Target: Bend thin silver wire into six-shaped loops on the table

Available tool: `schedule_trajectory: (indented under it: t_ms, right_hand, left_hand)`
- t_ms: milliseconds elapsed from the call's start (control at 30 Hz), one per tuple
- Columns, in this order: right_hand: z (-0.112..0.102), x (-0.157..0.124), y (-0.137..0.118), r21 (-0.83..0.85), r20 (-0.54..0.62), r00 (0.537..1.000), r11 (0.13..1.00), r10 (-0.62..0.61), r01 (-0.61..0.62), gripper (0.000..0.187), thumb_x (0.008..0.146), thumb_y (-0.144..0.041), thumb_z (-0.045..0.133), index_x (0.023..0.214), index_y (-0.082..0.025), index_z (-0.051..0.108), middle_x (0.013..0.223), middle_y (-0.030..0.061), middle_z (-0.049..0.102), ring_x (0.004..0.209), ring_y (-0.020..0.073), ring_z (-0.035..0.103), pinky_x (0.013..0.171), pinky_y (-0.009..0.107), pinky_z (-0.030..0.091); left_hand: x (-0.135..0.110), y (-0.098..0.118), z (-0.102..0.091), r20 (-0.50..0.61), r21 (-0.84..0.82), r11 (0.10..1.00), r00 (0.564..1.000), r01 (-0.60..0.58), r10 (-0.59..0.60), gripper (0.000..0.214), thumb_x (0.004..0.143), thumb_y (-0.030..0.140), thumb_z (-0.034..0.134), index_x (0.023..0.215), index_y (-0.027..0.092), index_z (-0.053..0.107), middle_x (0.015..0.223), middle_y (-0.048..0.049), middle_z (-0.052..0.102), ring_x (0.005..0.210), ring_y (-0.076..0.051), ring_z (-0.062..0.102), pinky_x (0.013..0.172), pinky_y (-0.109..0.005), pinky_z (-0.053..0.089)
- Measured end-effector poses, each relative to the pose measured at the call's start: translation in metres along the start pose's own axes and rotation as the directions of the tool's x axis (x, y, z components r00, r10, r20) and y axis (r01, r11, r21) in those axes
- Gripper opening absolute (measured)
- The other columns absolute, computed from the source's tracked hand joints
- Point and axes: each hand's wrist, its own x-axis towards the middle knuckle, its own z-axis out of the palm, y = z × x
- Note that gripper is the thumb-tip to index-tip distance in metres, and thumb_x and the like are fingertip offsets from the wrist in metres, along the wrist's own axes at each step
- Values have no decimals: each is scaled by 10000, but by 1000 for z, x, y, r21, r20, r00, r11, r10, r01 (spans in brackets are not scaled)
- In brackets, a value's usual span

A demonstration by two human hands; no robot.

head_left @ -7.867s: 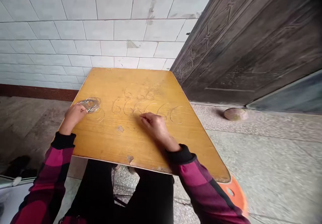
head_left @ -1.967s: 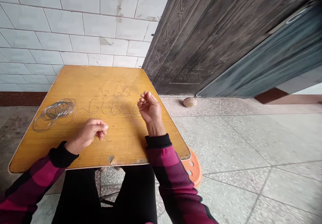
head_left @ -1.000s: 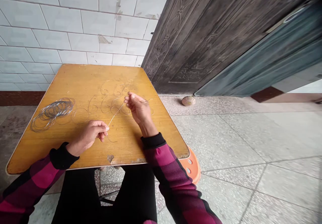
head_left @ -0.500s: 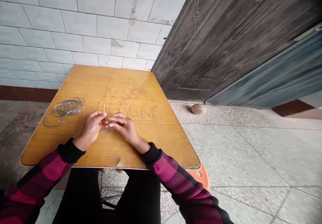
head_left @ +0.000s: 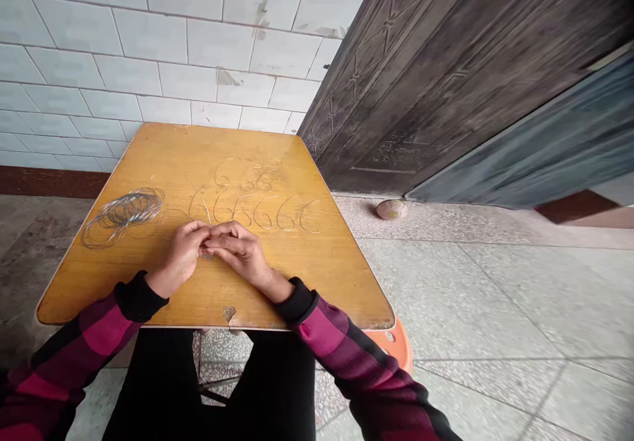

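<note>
The L hand [head_left: 181, 256] and R hand [head_left: 242, 253] are curled and touching each other near the table's centre, both resting low over the honey-yellow wood-veneer tabletop [head_left: 99, 289]. A thin silver wire strand [head_left: 207, 208] rises from the spot where they meet. Its long axis runs roughly 12 o'clock, tilted slightly toward 11, and it's nearer the L hand. The L hand looks to be pinching its lower end, though the grip point is mostly hidden. The R hand is closed over the L side, but can't tell if it's gripping the wire too, or only touching the other hand.

A loose pile of silver wire rings [head_left: 121, 216] lies at approx 10 o'clock from the L hand, just clear of it. A row of bent-wire 6-shaped figures [head_left: 257, 213] runs from 12 to 2 o'clock from the hands, w/ a shorter row of similar wire figures [head_left: 242, 175] beyond it. The strand's tip is right beside the row's L end. Plum-and-black checked sleeves [head_left: 106, 329] come in from 7 and 5 o'clock.
</note>
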Motion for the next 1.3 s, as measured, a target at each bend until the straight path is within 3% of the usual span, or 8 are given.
schedule_trajectory:
  t_ms: [100,233,367,467,600,700,933,1300]
  right_hand:
    - [-1,-1,1,-53,5,997,995,-79,79,131,866,-226,620,951,-215,719,1002,76,619,927,165,618,804,310,539]
    - [-4,1,-2,-26,-14,999,999,-34,33,117,892,-226,581,911,-222,696,940,60,664,915,164,633,824,324,527]
    - [-3,3,-6,198,-73,987,972,144,-127,67,855,-269,635,841,-214,672,826,23,681,770,139,645,743,310,531]
    - [-2,5,-6,413,-101,942,875,319,-252,88,822,-296,670,814,-209,662,802,11,681,663,115,631,652,285,537]
    - [-2,7,-2,513,-223,872,814,435,-274,129,805,-328,680,871,-218,677,753,-1,675,673,121,644,623,276,546]
    - [-3,7,5,428,-278,858,855,432,-291,216,822,-352,654,991,-224,690,751,-5,658,614,104,615,589,266,534]
    - [-5,5,10,45,-250,917,949,312,-311,312,914,-341,513,1168,-222,650,735,12,637,583,110,590,611,281,517]
    - [-14,13,2,-377,-171,975,905,140,-196,365,914,-138,434,1218,-197,630,674,5,601,623,116,556,674,256,464]
  left_hand:
    - [0,-3,1,-7,6,1000,1000,-2,2,140,601,218,693,589,136,580,516,28,525,440,-55,445,417,-184,317]
    - [3,0,-4,38,-20,1000,999,7,-6,173,629,247,725,624,135,593,555,23,551,476,-59,472,442,-180,347]
    - [9,12,-14,21,-79,994,997,-69,71,200,639,256,768,717,136,629,723,-5,643,558,-50,514,489,-158,391]
    - [11,17,-18,41,-83,988,990,-134,137,206,648,262,775,746,135,645,735,-9,657,568,-50,526,501,-153,410]
    - [10,15,-15,49,-11,981,980,-192,192,202,666,279,764,756,134,655,724,-21,677,554,-65,544,497,-171,432]
    - [8,12,-11,55,97,958,962,-271,267,184,698,289,732,759,131,663,719,-32,687,529,-74,544,479,-189,441]
    - [11,8,-13,78,280,868,911,-410,406,197,796,306,644,895,136,662,704,-24,687,494,-85,564,467,-210,471]
    - [16,2,-16,156,395,815,905,-424,395,264,824,325,611,976,118,670,688,-30,679,466,-90,567,439,-213,487]
